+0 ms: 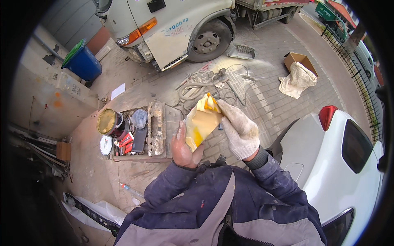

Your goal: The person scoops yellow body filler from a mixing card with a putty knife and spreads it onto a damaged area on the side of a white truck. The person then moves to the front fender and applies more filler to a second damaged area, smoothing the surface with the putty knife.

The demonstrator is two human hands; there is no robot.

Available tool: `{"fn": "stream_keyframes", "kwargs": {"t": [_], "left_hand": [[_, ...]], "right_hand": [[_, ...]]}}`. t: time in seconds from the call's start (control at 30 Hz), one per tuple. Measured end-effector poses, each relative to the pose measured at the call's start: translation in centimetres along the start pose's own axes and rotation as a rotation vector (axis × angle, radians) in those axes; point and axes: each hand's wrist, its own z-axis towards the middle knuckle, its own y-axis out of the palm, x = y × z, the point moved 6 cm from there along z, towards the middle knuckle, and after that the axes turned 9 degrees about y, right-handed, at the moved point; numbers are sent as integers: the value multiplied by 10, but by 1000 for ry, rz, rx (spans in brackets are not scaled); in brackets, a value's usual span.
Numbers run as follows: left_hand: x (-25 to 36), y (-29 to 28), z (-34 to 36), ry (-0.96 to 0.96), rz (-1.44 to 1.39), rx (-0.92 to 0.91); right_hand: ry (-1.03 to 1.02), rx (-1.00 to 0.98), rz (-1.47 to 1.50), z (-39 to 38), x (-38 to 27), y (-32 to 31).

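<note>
My bare left hand (184, 147) holds a flat board (201, 127) spread with tan paste and bright yellow streaks. My right hand (240, 131), in a dirty white knit glove, pinches a small cream scraper (208, 102) smeared with yellow-orange paste at the board's upper end. To the left, a cluttered tool cart (157, 131) carries an open can (106, 121) of yellowish material, red tubes (125, 141), a dark block (139, 141) and a crumpled plastic bag (139, 118). A white lid (106, 145) lies beside the can.
A white truck (152, 24) stands ahead, with hoses and wire (211, 84) on the paving before it. A white car (332, 176) is close on my right. A box with cloth (299, 69), a blue bin (84, 63) and a wall (49, 102) border the area.
</note>
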Motion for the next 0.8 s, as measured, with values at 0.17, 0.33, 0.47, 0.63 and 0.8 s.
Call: {"fn": "stream_keyframes", "kwargs": {"t": [0.17, 0.33, 0.47, 0.63, 0.8], "left_hand": [[-3, -3, 5, -115, -184, -28], [3, -6, 9, -121, -265, 5], [5, -9, 13, 55, -65, -83], [18, -9, 17, 533, 870, -212], [44, 4, 14, 975, 1523, -241]], "right_hand": [[-197, -41, -353, -10, 2, 0], [-85, -85, -523, -4, 3, -11], [-227, 62, -411, 1, -24, -18], [-456, 24, -489, -2, -38, 19], [-246, -253, -452, -12, -12, 28]]}}
